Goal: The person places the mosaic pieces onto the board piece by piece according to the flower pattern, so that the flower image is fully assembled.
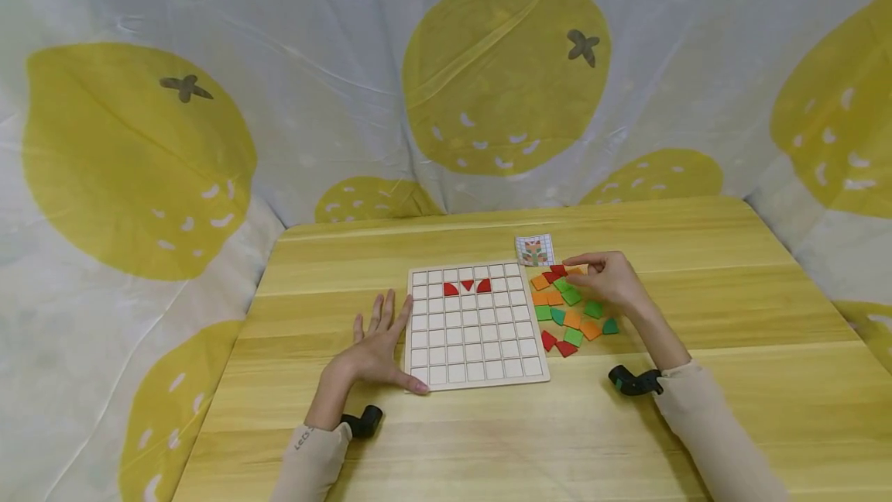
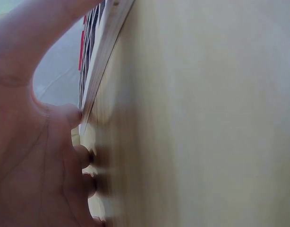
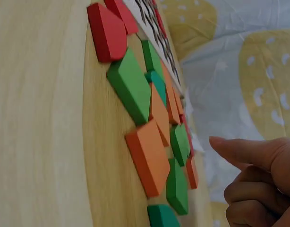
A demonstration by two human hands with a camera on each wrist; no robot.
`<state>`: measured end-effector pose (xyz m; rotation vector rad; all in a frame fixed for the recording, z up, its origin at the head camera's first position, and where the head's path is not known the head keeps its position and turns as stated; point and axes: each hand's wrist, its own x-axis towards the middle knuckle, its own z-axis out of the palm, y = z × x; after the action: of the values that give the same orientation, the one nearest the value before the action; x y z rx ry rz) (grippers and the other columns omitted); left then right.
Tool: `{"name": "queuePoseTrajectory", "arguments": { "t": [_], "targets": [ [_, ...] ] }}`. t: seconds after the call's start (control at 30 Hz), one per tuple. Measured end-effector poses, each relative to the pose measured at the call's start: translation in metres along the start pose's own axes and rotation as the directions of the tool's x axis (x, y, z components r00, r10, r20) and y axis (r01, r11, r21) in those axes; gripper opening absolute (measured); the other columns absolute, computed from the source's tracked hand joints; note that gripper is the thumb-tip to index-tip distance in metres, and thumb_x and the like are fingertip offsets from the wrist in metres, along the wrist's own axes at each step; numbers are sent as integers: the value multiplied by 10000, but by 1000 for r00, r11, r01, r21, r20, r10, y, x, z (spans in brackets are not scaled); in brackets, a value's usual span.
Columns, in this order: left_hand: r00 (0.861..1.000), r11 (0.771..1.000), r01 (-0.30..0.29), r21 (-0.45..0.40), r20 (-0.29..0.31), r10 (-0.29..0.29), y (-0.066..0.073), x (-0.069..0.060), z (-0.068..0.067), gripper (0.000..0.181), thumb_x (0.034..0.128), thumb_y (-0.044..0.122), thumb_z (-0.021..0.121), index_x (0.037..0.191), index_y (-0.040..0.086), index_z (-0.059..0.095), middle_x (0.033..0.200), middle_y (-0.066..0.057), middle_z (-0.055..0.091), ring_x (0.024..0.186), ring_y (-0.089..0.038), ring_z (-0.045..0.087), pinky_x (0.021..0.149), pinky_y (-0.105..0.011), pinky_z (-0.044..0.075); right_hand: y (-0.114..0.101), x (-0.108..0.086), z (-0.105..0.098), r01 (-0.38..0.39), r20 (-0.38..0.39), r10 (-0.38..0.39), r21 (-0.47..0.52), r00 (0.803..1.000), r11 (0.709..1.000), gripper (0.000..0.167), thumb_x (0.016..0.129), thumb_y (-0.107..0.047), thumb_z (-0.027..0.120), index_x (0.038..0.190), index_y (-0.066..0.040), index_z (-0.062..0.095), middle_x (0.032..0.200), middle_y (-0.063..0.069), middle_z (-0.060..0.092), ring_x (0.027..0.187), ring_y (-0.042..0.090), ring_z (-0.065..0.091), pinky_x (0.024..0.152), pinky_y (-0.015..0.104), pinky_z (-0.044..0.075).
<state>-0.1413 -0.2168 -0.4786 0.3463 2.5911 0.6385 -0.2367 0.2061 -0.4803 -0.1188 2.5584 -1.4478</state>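
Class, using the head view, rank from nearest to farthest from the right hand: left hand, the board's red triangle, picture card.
1. Picture card: left of the right hand.
2. Red triangle: farther left, on the board.
3. Left hand: farthest left, at the board's edge.

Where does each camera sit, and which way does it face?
Head: on head, looking forward-down at square white gridded board; left hand, right hand show.
Left wrist: wrist-worn, looks across yellow wood-grain table; left hand partly shows.
Right wrist: wrist-worn, looks across flat red, orange and green tiles; right hand partly shows.
Head and right wrist share the tiles.
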Motion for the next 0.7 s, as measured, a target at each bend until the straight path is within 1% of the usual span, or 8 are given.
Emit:
{"name": "queuePoseTrajectory", "arguments": {
  "t": [0.03,0.17,0.27,0.37,0.7],
  "targets": [
    [1000,1000,0,-2,0,0,0,0,0,1535,613,592,951,1670,164,-77,1689,-207,-284,1562,-431,-278,1193,-741,-180,3,0,-3,1,3,-1,-12,1000,1000,356,941,-145,765,1262,5,725,550,-77,299,501,95,259,485,249,253],
    [1000,1000,-1,-4,-2,1,0,0,0,1533,615,590,951,1670,167,-77,1689,-202,-287,1563,-426,-280,1193,-739,-182,15,3,-10,-45,15,45,-11,999,999,389,939,-129,759,1300,3,701,555,-81,325,496,86,276,490,236,261],
    [1000,1000,0,1,-2,0,-1,0,1,1531,616,594,948,1670,170,-79,1690,-199,-287,1564,-423,-279,1194,-740,-179,20,5,-11,-65,23,65,-8,998,998,412,930,-125,767,1316,1,691,561,-85,318,500,81,279,493,228,254],
    [1000,1000,2,3,2,-2,-1,0,1,1531,618,598,945,1669,173,-83,1689,-197,-290,1563,-422,-281,1195,-738,-180,22,8,-11,-64,24,65,-11,998,998,422,929,-122,769,1318,18,684,565,-84,316,507,81,281,496,231,249],
    [1000,1000,9,4,2,-9,-1,0,1,1534,614,598,948,1670,179,-82,1691,-193,-288,1565,-419,-280,1198,-736,-176,24,9,-10,-94,-19,93,-42,995,995,410,877,-157,827,1235,16,727,555,-80,366,496,82,324,488,232,274]
  ]
}}
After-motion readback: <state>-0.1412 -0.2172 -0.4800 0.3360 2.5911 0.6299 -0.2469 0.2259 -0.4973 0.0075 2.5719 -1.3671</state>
